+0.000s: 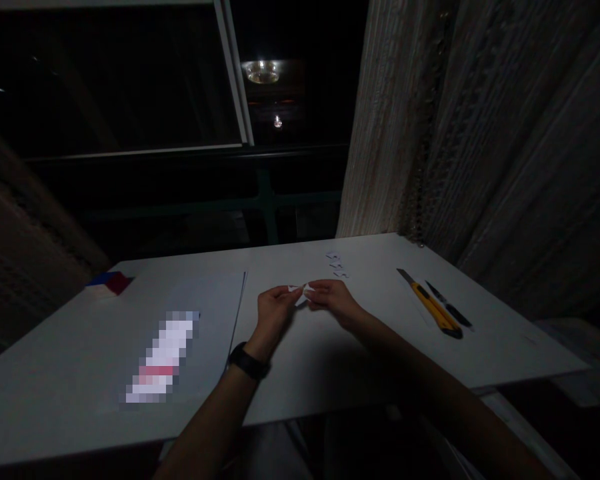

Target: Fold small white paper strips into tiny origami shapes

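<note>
My left hand [273, 308] and my right hand [333, 300] meet above the middle of the white table [330, 360]. Both pinch a small white piece of paper [301, 292] between fingertips, one hand at each end. A black watch sits on my left wrist [249, 362]. A few small white paper bits [337, 265] lie on the table just beyond my right hand.
A yellow utility knife [433, 305] and a dark pen-like tool [449, 305] lie at the right. A large white sheet [130, 347] covers the left side, with a red and blue block [109, 281] at its far corner. Curtains hang at the right, a dark window behind.
</note>
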`<action>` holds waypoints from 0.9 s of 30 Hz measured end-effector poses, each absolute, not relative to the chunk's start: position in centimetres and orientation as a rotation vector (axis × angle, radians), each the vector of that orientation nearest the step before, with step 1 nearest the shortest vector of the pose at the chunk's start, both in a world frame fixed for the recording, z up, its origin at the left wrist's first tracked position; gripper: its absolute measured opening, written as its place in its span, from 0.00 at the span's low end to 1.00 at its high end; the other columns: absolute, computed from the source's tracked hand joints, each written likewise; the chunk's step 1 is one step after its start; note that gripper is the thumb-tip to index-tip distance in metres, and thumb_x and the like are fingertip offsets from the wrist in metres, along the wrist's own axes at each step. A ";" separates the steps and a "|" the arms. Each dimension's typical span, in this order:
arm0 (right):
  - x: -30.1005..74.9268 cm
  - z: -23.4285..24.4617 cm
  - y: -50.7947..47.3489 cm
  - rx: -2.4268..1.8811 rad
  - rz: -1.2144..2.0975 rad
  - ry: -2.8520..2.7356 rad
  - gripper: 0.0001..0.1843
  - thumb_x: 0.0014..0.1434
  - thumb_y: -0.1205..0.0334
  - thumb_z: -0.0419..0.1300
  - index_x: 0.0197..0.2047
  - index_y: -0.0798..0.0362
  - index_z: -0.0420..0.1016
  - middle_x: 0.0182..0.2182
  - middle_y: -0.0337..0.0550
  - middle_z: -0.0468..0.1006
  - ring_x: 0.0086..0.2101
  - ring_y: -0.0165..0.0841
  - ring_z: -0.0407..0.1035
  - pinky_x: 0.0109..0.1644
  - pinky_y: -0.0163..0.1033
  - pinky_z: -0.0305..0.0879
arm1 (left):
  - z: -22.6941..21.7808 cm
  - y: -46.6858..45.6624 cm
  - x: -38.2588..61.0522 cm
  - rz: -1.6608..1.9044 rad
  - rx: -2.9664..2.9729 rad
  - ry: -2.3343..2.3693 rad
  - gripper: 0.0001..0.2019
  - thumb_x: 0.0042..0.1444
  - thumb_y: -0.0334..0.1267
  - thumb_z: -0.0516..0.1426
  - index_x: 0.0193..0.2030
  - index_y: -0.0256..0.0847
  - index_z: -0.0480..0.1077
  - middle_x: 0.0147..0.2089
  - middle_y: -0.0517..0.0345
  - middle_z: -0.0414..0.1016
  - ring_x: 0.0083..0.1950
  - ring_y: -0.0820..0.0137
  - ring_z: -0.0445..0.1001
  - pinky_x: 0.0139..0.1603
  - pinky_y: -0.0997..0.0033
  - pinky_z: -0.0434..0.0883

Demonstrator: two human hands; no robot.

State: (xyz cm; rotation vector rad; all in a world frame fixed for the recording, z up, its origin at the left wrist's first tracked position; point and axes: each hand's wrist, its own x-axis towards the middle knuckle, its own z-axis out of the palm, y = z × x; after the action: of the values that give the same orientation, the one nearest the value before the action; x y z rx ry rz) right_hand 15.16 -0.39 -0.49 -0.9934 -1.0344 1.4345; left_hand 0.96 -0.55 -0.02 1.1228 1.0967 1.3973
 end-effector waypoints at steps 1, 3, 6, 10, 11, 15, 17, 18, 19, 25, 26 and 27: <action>15.1 -0.6 -0.4 -1.015 1.427 -1.016 0.22 0.31 0.59 0.71 0.30 0.59 0.70 0.21 0.40 0.73 0.21 0.28 0.69 0.26 0.34 0.67 | -0.1 -0.6 1.0 1.397 1.136 1.101 0.12 0.32 0.38 0.66 0.25 0.32 0.74 0.25 0.52 0.75 0.25 0.73 0.70 0.26 0.75 0.66; 14.9 -0.7 -0.3 -1.037 1.394 -0.981 0.22 0.28 0.59 0.72 0.27 0.58 0.69 0.19 0.39 0.73 0.20 0.28 0.69 0.24 0.34 0.66 | -0.1 -0.6 1.1 1.402 1.157 1.120 0.12 0.32 0.38 0.66 0.24 0.32 0.74 0.25 0.51 0.76 0.26 0.72 0.71 0.27 0.73 0.67; 14.6 -0.8 -0.2 -1.041 1.339 -0.945 0.24 0.25 0.59 0.72 0.26 0.58 0.69 0.18 0.37 0.72 0.19 0.28 0.69 0.24 0.34 0.67 | -0.2 -0.6 1.0 1.399 1.164 1.140 0.13 0.32 0.39 0.66 0.25 0.32 0.75 0.25 0.51 0.76 0.26 0.72 0.71 0.26 0.73 0.67; 14.5 -0.7 -0.1 -1.042 1.278 -0.956 0.24 0.23 0.58 0.72 0.25 0.58 0.70 0.17 0.36 0.71 0.18 0.28 0.68 0.25 0.35 0.68 | -0.2 -0.7 0.7 1.345 1.162 1.075 0.14 0.33 0.40 0.66 0.27 0.32 0.75 0.26 0.51 0.75 0.26 0.72 0.70 0.26 0.75 0.66; 14.6 -0.7 0.0 -1.037 1.268 -0.957 0.24 0.22 0.57 0.72 0.24 0.58 0.70 0.17 0.36 0.71 0.18 0.28 0.68 0.25 0.35 0.68 | -0.2 -0.7 0.7 1.336 1.160 1.059 0.15 0.33 0.40 0.66 0.28 0.32 0.75 0.26 0.51 0.75 0.26 0.72 0.70 0.26 0.75 0.66; 14.7 -0.7 0.0 -1.029 1.252 -0.990 0.22 0.21 0.57 0.72 0.21 0.58 0.69 0.15 0.37 0.71 0.17 0.29 0.67 0.23 0.36 0.66 | -0.1 -0.8 0.7 1.311 1.136 1.052 0.15 0.32 0.41 0.66 0.27 0.32 0.75 0.26 0.51 0.75 0.26 0.72 0.70 0.26 0.75 0.66; 14.8 -0.8 0.0 -1.039 1.218 -1.054 0.20 0.24 0.56 0.71 0.19 0.58 0.69 0.15 0.38 0.71 0.18 0.30 0.67 0.23 0.35 0.64 | 0.0 -0.9 0.7 1.305 1.126 1.059 0.15 0.32 0.40 0.67 0.26 0.32 0.75 0.26 0.51 0.75 0.26 0.72 0.70 0.27 0.74 0.66; 14.8 -0.9 0.0 -1.055 1.183 -1.091 0.19 0.26 0.56 0.71 0.19 0.58 0.69 0.15 0.38 0.71 0.18 0.30 0.67 0.22 0.35 0.64 | 0.0 -0.9 0.8 1.302 1.125 1.062 0.15 0.32 0.40 0.67 0.26 0.31 0.75 0.26 0.51 0.76 0.26 0.72 0.71 0.27 0.74 0.66; 14.9 -1.0 0.0 -1.082 1.132 -1.123 0.18 0.27 0.56 0.70 0.20 0.57 0.70 0.15 0.38 0.71 0.18 0.29 0.67 0.22 0.34 0.62 | 0.1 -1.0 0.8 1.296 1.125 1.068 0.14 0.31 0.39 0.67 0.26 0.31 0.75 0.26 0.50 0.76 0.26 0.72 0.71 0.27 0.74 0.66; 14.8 -1.4 -0.1 -1.161 0.922 -1.233 0.15 0.33 0.54 0.67 0.21 0.55 0.70 0.14 0.37 0.70 0.17 0.28 0.64 0.20 0.32 0.58 | 0.2 -1.1 0.9 1.290 1.155 1.103 0.14 0.31 0.39 0.67 0.23 0.31 0.74 0.23 0.51 0.74 0.23 0.72 0.69 0.24 0.74 0.64; 14.7 -1.3 -0.2 -1.140 0.929 -1.258 0.15 0.34 0.54 0.67 0.21 0.55 0.70 0.15 0.38 0.71 0.18 0.29 0.65 0.21 0.33 0.59 | 0.2 -1.1 0.9 1.288 1.153 1.092 0.14 0.31 0.39 0.67 0.24 0.31 0.74 0.23 0.51 0.74 0.24 0.72 0.69 0.24 0.74 0.64; 14.7 -1.3 -0.2 -1.121 0.934 -1.283 0.14 0.35 0.54 0.66 0.21 0.55 0.70 0.16 0.39 0.72 0.19 0.30 0.66 0.21 0.33 0.60 | 0.2 -1.1 0.9 1.285 1.146 1.082 0.14 0.31 0.39 0.67 0.24 0.31 0.74 0.23 0.51 0.75 0.24 0.72 0.69 0.24 0.74 0.65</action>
State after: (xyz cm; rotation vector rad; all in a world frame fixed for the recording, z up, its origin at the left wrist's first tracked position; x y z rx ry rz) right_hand 14.73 -0.25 -1.25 -1.1215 -1.2829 0.9335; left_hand 0.90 -1.12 0.15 1.1463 1.0821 1.2851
